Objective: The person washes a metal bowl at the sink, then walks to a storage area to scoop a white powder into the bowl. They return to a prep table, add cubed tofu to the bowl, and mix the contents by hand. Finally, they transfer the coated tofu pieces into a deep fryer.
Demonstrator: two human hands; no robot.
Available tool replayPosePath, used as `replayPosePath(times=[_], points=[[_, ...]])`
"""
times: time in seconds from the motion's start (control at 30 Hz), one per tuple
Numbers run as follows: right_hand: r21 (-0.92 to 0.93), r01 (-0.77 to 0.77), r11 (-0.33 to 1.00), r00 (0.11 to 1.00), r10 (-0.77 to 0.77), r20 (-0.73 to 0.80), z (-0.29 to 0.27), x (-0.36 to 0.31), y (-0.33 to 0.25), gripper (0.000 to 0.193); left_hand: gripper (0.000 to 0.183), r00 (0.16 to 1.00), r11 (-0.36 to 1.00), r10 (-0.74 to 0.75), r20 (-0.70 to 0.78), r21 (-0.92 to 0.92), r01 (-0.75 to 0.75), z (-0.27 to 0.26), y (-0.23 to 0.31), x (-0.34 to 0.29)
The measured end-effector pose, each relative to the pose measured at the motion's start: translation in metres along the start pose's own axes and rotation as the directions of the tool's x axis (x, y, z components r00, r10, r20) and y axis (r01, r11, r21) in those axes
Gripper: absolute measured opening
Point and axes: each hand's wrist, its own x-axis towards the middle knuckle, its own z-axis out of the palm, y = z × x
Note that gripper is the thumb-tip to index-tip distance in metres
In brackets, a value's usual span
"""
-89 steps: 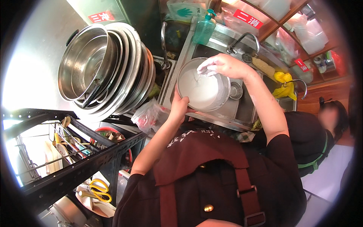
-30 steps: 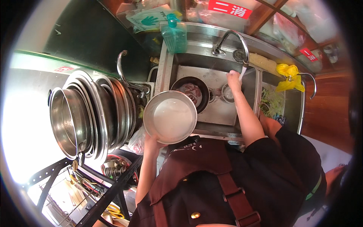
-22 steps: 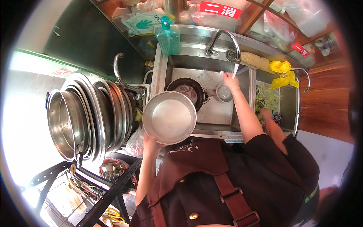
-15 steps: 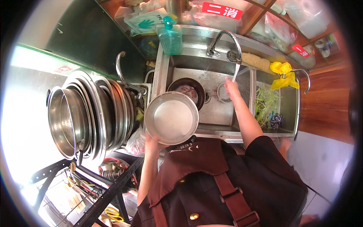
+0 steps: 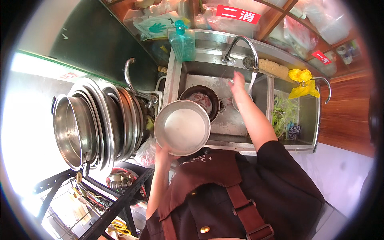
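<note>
We see the stainless sink (image 5: 240,124) straight ahead of us, w/ a tall stack of nested metal bowls (image 5: 96,124) tipped on edge on the bench to its left. Held above the sink's front-left corner is a wide, round steel basin (image 5: 182,127), its open face toward us and wet inside; being round it has no long axis, just a rim tilted up at the near edge. Our left hand (image 5: 163,151) is closed on that near rim from below, so the basin lies directly up and fwd of it. Just beyond the basin, down in the sink, sits a dark pot (image 5: 202,100), partly hidden by the basin's far rim. Our right hand (image 5: 239,85) is out over the sink, right of the pot and just under the faucet (image 5: 240,48) spout; its fingers look loosely curled, holding nothing we can make out. So the left hand has the basin; the right is nearer the faucet & pot.
</note>
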Motion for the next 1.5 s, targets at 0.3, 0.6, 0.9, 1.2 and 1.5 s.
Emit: replayPosePath(times=[0.3, 0.6, 0.9, 1.2, 1.5], points=[[-0.524, 0.746, 0.411, 0.591, -0.771, 0.236, 0.046, 0.008, -0.049, 0.037, 0.06, 0.999, 0.999, 0.038, -0.001, 0.008, -0.038, 0.003, 0.004, -0.01], [-0.343, 0.608, 0.716, 0.792, -0.517, 0.325, 0.032, 0.033, -0.065, 0.034, 0.062, 1.0, 0.987, 0.027, -0.01, -0.158, -0.028, -0.003, -0.016, -0.028], [-0.802, 0.573, -0.166, 0.804, 0.304, 0.511, -0.151, -0.121, 0.035, 0.057, 0.055, 0.994, 0.947, 0.105, -0.011, -0.305, -0.103, 0.004, -0.047, -0.024], [-0.764, 0.644, 0.038, 0.755, -0.191, 0.628, -0.223, -0.22, 0.025, 0.048, 0.067, 0.921, 0.966, 0.159, 0.355, 0.137, -0.22, 0.029, -0.019, -0.036], [-0.817, 0.546, 0.188, 0.744, -0.557, 0.369, -0.365, -0.296, 0.091, 0.036, 0.067, 0.811, 0.935, 0.123, 0.572, 0.208, -0.288, 0.069, -0.033, -0.055]])
